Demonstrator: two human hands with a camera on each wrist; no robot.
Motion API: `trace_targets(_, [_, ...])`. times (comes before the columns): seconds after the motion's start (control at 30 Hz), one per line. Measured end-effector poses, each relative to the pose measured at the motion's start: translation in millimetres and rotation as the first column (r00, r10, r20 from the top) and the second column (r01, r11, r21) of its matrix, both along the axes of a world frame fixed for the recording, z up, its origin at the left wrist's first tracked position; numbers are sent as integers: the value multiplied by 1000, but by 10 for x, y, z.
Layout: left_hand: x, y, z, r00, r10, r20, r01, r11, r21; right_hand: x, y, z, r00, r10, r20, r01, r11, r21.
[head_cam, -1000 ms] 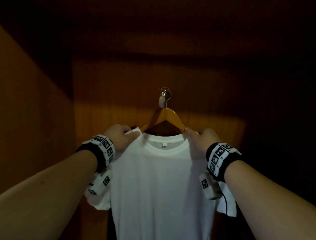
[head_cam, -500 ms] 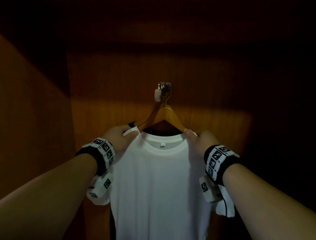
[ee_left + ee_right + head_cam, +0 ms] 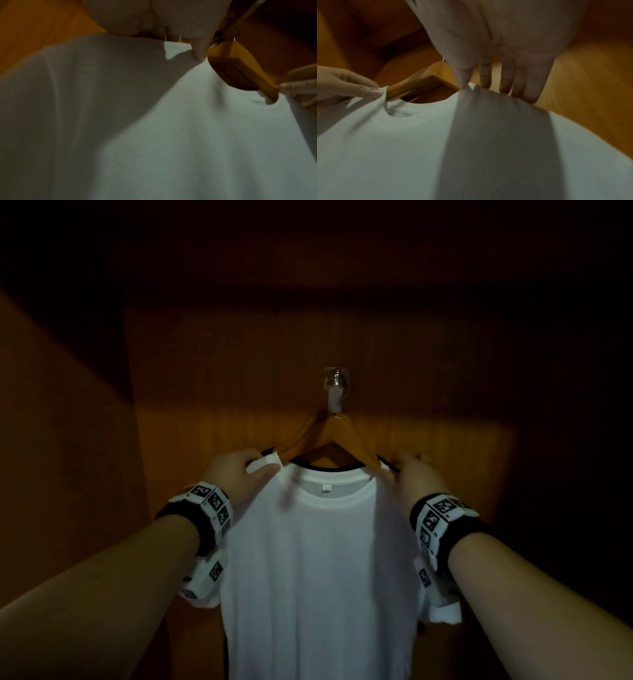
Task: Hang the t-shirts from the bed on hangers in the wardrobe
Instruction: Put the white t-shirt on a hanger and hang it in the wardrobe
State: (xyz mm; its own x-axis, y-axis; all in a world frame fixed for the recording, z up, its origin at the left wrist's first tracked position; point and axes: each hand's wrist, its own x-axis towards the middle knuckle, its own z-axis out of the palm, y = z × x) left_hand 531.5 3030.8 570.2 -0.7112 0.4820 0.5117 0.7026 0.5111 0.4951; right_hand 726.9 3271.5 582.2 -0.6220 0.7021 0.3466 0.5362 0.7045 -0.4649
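White cotton t-shirt (image 3: 318, 559), short-sleeved, draped on a honey-coloured wooden hanger (image 3: 334, 436) that hangs from a small metal hook (image 3: 334, 385) on the back panel of the dark wooden wardrobe (image 3: 212, 354). A black garment edge shows just behind the collar, on the same hanger or one behind it; I cannot tell which.

My left hand (image 3: 236, 474) pinches a fold of the shirt's left shoulder between thumb and fingers (image 3: 199, 54), just beside the hanger's left arm where it enters the neck opening. My right hand (image 3: 414, 477) pinches the right shoulder seam between thumb and forefinger (image 3: 462, 77), the remaining fingers laid straight along the cloth. Both hands therefore grasp fabric, not wood.

Key relation: the hanger's long axis runs left to right across my view, level with my knuckles and directly between my hands; its two arms slope down and outward toward each grip. The shirt body hangs straight down below, between my forearms, sleeves trailing near the wrist cameras. Neither hand is clearly nearer; each sits at its own shoulder end.

Judgement: the shirt appears already seated on the hanger, so the step in hand is squaring the shoulders. The next move would call for an even outward tug along that axis; an uneven pull could drag the collar off one arm.
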Motion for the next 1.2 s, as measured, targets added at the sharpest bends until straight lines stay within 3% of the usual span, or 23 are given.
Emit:
trace_targets(0.1, [-68, -13, -82, 989, 42, -144, -44, 999, -7, 18, -29, -88, 1000, 15, -12, -13, 989, 147])
trace_targets(0.17, [-110, 8, -106, 983, 42, -181, -49, 998, -37, -20, -38, -153, 997, 66, -47, -58, 986, 159])
trace_targets(0.27, [-157, 85, -205, 985, -17, -173, -3, 993, -115, -146, -96, -274, 993, 76, -89, -68, 994, 90])
trace_targets(0.43, [-149, 163, -390, 972, 51, -231, -77, 991, -107, -237, -123, -489, 992, 40, -122, 2, 945, 326])
trace_targets(0.63, [-117, 212, -475, 974, 62, -216, -76, 996, -56, -249, -74, -483, 986, -17, -166, 85, 907, 412])
trace_targets(1.2, [-96, 344, -668, 953, 150, -265, -140, 988, 58, -293, -74, -532, 961, -61, -268, 180, 877, 447])
